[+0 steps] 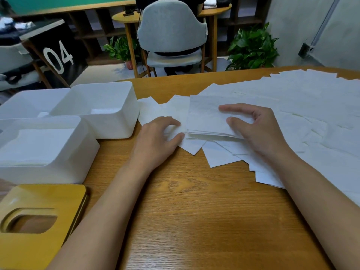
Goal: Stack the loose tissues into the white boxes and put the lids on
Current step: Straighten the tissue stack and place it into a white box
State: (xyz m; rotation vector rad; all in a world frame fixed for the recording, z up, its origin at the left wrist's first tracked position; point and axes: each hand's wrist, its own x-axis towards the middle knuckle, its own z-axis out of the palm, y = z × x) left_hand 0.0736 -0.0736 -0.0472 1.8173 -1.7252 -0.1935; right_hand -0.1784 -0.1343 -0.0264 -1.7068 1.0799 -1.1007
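**Gathered stack between the hands, boxes off to the left**

Small squared-up stack of tissues [208, 117] lying on the wooden table [194, 211], toward its far edge, on top of a wide spread of loose tissues [311, 114] running away to the table's right side. Right hand [261, 131] laid on the stack's right half, fingers half curled, thumb and forefinger bracketing the top sheets; pressing more than pinching, no real clamp visible. Left hand [157, 137] just beside the stack's left edge, fingers bent down onto a loose sheet there, holding nothing that can be made out.

Long side of the stack running roughly left to right, parallel with the table's near edge. Nearest open box [101, 110] directly left of the stack, close to the left hand, a few tissues already in its bottom. Second box [44, 145] nearer the left near corner, fuller. Third box [33, 102] behind, barely seen. Wooden lid [39, 217] flat at the near left corner, not yet on.

Likely next: lift and carry leftward, the left hand having the shorter reach to the boxes.
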